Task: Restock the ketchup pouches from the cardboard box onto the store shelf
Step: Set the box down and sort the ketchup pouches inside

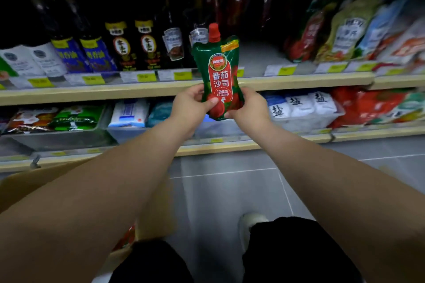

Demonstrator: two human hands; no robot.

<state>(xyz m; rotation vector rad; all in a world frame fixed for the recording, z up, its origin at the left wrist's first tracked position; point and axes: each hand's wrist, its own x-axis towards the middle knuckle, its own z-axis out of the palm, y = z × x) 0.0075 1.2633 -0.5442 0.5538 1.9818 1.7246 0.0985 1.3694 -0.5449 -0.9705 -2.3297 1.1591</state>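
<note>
Head view shows the store shelf (pixel 161 93), the cardboard box (pixel 34 181) low at left, then the ketchup pouch (pixel 220 69) held upright before the shelf edge, its lower corners pinched by the left grip (pixel 190 103) and the right grip (pixel 249 105).

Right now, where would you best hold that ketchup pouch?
Low on its sides, coming in from left and right, as the left hand and right hand do. The pouch is flat and upright, cap on top, so its lower edges likely give firm grip.
</note>
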